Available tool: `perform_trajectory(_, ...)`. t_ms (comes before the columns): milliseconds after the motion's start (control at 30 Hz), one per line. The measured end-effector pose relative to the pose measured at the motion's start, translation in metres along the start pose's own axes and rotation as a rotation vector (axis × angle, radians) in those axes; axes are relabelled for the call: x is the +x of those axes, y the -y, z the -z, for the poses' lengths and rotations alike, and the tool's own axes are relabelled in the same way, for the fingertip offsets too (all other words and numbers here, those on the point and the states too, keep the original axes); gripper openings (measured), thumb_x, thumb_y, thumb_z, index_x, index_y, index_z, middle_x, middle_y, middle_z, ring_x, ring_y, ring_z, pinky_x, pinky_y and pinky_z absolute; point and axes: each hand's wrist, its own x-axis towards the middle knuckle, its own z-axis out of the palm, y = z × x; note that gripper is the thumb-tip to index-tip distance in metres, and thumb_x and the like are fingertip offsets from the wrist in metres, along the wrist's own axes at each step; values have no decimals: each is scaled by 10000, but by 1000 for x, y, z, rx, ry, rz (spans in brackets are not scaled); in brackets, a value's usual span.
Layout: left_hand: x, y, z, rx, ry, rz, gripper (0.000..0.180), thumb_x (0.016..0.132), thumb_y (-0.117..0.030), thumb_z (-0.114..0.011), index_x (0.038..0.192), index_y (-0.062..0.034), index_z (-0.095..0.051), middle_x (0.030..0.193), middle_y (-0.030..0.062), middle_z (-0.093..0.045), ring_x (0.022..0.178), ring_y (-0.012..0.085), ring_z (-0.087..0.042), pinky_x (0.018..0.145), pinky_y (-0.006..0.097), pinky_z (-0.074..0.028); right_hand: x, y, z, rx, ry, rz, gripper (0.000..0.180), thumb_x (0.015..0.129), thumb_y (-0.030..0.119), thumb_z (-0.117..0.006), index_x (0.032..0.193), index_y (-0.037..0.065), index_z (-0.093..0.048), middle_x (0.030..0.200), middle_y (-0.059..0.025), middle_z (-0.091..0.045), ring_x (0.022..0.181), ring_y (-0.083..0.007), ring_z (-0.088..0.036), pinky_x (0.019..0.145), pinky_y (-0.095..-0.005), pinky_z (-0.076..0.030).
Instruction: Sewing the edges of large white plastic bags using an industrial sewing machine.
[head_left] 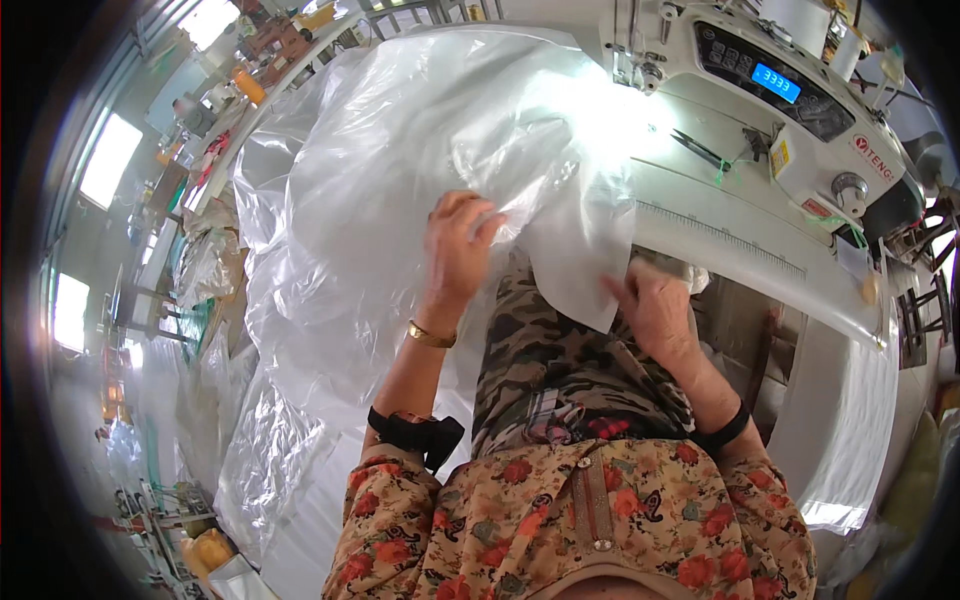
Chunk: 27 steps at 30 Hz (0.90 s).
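A large translucent white plastic sheet [350, 190] spreads in loose folds over the table, and its pointed lower corner hangs over my lap. My left hand [460, 245] is raised over the sheet, its fingers loosely bent and apart, with nothing visible in them. My right hand [658, 312] is beside the hanging corner, slightly blurred, one finger stretched toward the sheet's edge. Whether that finger touches the sheet I cannot tell. Beyond my right hand stands a sewing machine [800, 110], its lamp shining brightly on the sheet.
Dark tweezers [700, 150] lie on the machine bed near green thread. A ruler scale [720, 238] runs along the table's near side. White material [840, 420] hangs at the right. At the far left, a cluttered bench holds an orange bottle [249, 86].
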Motion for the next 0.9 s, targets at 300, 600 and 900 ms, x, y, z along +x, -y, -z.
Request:
perform_trajectory(300, 47, -22, 32, -810, 91, 622, 200, 1004, -183, -563, 880, -29, -586, 629, -12, -508, 504, 80, -470, 490, 233, -363, 53, 25, -23, 124, -2, 461, 339, 881, 140, -692, 1187, 23, -602, 1229, -190, -632, 948, -350, -672, 826, -408, -543)
perform_trajectory(600, 65, -50, 48, -1196, 86, 841, 155, 957, -205, -665, 993, -60, -625, 627, -65, -511, 442, 10, -403, 372, 186, -303, 84, 41, -20, 1043, -29, -209, 544, 985, 196, -572, 1407, -103, -405, 1291, -212, -608, 912, -205, -696, 687, -286, -560)
perform_trajectory(900, 86, -57, 60, -999, 82, 761, 165, 946, -227, -656, 897, -72, -626, 597, -78, -439, 463, 29, -327, 442, 209, -288, 118, 69, 18, 1395, -165, -382, 629, 979, 205, -563, 1459, -113, -311, 1426, -231, -442, 1004, -276, -690, 671, -316, -557)
